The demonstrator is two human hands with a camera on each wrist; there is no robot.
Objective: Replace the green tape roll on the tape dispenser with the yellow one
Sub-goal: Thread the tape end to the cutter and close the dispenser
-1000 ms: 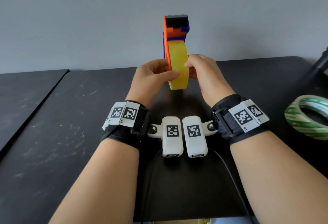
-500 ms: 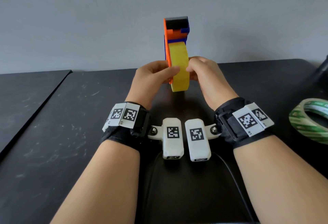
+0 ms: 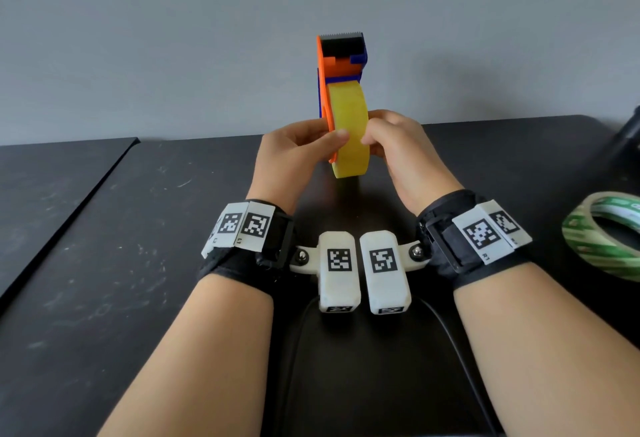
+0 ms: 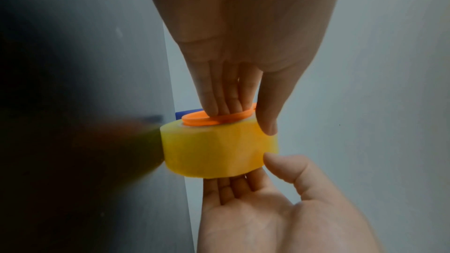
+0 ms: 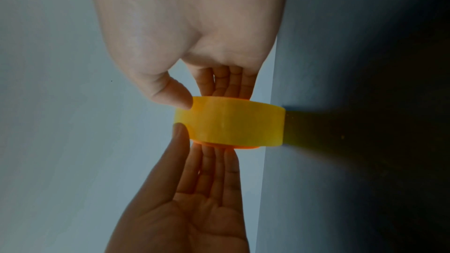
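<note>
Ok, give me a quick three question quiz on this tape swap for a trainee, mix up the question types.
1. True or false: the green roll is mounted on the dispenser.
2. Which roll sits on the dispenser, pressed between both hands? A) green B) yellow C) none
3. Fill in: the green roll lies flat on the ____, off to the person's right.

Key:
1. False. It lies apart from the dispenser.
2. B. The yellow roll sits against the dispenser's orange plate; the left hand presses the plate side and the right hand the roll's open side, thumbs on the roll's outer face.
3. Table.
</note>
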